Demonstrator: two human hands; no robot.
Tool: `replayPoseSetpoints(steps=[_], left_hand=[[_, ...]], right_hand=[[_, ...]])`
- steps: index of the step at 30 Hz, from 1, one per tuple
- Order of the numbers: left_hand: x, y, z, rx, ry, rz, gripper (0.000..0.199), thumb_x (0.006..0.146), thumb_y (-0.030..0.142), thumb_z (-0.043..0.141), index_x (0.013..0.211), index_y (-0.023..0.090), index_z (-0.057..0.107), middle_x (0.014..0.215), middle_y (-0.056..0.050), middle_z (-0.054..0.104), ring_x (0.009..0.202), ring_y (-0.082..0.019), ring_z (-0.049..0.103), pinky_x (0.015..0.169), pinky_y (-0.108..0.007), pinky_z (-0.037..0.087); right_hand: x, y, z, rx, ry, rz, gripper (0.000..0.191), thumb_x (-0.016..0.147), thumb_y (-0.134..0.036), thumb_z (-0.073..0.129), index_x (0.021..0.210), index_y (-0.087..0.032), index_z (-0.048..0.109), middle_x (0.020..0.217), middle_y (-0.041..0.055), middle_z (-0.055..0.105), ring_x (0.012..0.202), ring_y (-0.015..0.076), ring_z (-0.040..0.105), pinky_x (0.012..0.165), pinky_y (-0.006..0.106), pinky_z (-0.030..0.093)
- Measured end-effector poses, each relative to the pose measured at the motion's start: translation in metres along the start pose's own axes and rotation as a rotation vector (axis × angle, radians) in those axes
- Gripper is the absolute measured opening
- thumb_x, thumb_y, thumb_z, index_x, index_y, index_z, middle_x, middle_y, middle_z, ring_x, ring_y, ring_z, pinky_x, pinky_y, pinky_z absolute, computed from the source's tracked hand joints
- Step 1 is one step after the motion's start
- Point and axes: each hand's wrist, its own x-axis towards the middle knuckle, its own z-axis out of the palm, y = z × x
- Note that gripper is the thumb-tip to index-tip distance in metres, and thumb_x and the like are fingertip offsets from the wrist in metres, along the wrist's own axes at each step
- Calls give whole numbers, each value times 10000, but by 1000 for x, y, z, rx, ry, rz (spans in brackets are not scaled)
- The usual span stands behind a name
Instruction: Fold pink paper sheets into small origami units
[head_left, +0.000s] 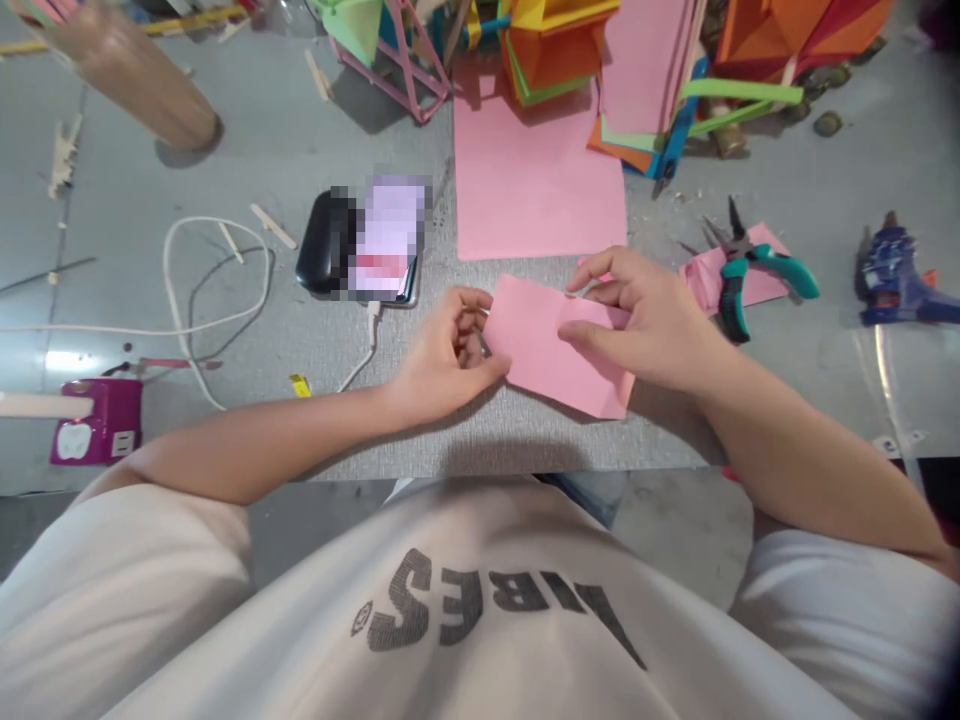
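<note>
A small piece of pink paper [536,335] with a crease near its right end is held tilted just over the table's front part. My left hand [457,360] grips its left edge, thumb on top and fingers curled behind. At the paper's right part, my right hand [645,320] pinches it with the thumb on the near face; some of its fingertips reach over the top edge. Beyond the hands lies a larger pink sheet [540,190], flat on the table.
Left of the hands are a phone [390,235] on a white cable [373,325] and a black case [326,240]. To the right lie teal-handled pliers [739,275] and a blue glue gun [900,265]. Colourful paper shapes [555,50] and a blue cutter [679,125] are at the back.
</note>
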Motion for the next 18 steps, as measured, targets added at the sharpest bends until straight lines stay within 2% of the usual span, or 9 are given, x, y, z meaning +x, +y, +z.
replayPoseSetpoints(steps=[1, 3, 5, 7, 10, 12, 15, 18], left_hand=[[0, -2, -2, 143, 23, 13, 675, 939, 382, 937, 1467, 264, 532, 966, 42, 686, 612, -85, 504, 613, -275, 411], [0, -4, -4, 452, 30, 54, 867, 954, 380, 892, 1666, 268, 412, 1021, 16, 732, 672, -141, 595, 700, -330, 462], [0, -4, -6, 719, 4, 103, 940, 973, 438, 855, 1747, 249, 356, 1194, -65, 784, 920, -258, 748, 896, -423, 532], [1, -4, -6, 876, -15, 134, 938, 976, 501, 838, 1745, 228, 374, 1383, -138, 778, 1192, -372, 767, 1076, -521, 510], [3, -3, -7, 918, 6, 148, 853, 939, 524, 858, 1641, 231, 473, 1499, -169, 749, 1331, -425, 712, 1151, -582, 468], [5, -3, -7, 890, 18, 135, 749, 912, 480, 873, 1536, 234, 541, 1471, -157, 760, 1310, -406, 707, 1137, -580, 474], [7, -1, -11, 811, 13, 109, 542, 911, 365, 842, 1389, 232, 624, 1349, -121, 794, 1216, -353, 729, 1114, -571, 482], [9, 3, -17, 738, -40, 127, 278, 959, 264, 729, 1236, 248, 704, 1216, -73, 825, 1143, -312, 741, 1096, -567, 477]], right_hand=[[2, 4, 2, -119, -7, -31, 314, 850, -364, 971, 1104, -318, 793, 947, -3, 827, 867, 283, 766, 815, 459, 623], [5, 11, 8, -354, -77, -90, 217, 931, -394, 870, 1097, -293, 773, 1041, 44, 833, 955, 314, 762, 904, 507, 600], [6, 16, 13, -490, -114, -142, 193, 984, -426, 805, 1105, -279, 771, 1089, 81, 821, 1019, 345, 750, 939, 535, 579], [6, 17, 16, -551, -112, -208, 227, 1011, -458, 787, 1147, -276, 776, 1206, 117, 806, 1117, 379, 728, 962, 551, 566], [2, 17, 18, -638, -82, -352, 210, 1072, -450, 750, 1179, -274, 792, 1353, 149, 772, 1197, 392, 689, 1000, 564, 535], [-1, 17, 20, -701, -162, -492, 168, 1133, -388, 683, 1162, -281, 809, 1318, 132, 780, 1159, 353, 684, 991, 540, 511], [-5, 17, 27, -730, -359, -691, 222, 1170, -253, 609, 1168, -293, 827, 1237, 87, 810, 1095, 290, 682, 936, 481, 490], [-6, 20, 31, -696, -415, -764, 270, 1155, -170, 596, 1219, -281, 834, 1237, 73, 832, 1113, 274, 694, 931, 456, 493]])
